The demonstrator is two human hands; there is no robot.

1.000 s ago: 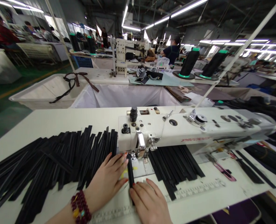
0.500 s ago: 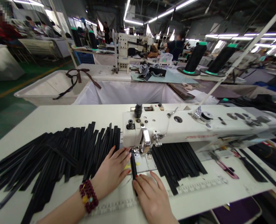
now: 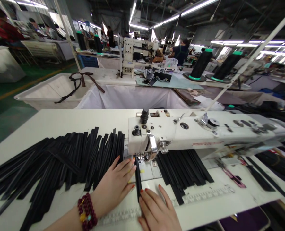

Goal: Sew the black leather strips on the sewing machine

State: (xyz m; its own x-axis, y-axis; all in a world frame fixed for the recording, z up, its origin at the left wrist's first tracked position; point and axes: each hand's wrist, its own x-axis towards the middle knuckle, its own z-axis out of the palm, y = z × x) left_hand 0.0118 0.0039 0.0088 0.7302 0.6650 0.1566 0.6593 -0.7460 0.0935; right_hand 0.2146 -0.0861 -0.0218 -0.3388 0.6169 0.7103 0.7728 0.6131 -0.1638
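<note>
At six o'clock from the sewing head (image 3: 134, 141), a narrow, dull-black strip (image 3: 138, 176). Touched at far end by left hand (image 3: 117, 179), with fingers apart; at near end by right hand (image 3: 158, 210), cannot tell if pinching. Toward eleven, a pale bin (image 3: 34, 103) draped with brown straps (image 3: 82, 80); at twelve, a white-lined bin (image 3: 133, 96).

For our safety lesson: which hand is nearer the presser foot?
Left. The left hand is beside the presser foot; the right hand farther, on the near end of the black strip.

Brown straps (image 3: 83, 80) over a pale bin (image 3: 43, 89), black thread cones (image 3: 201, 65), lit ceiling tubes (image 3: 199, 7)
</note>
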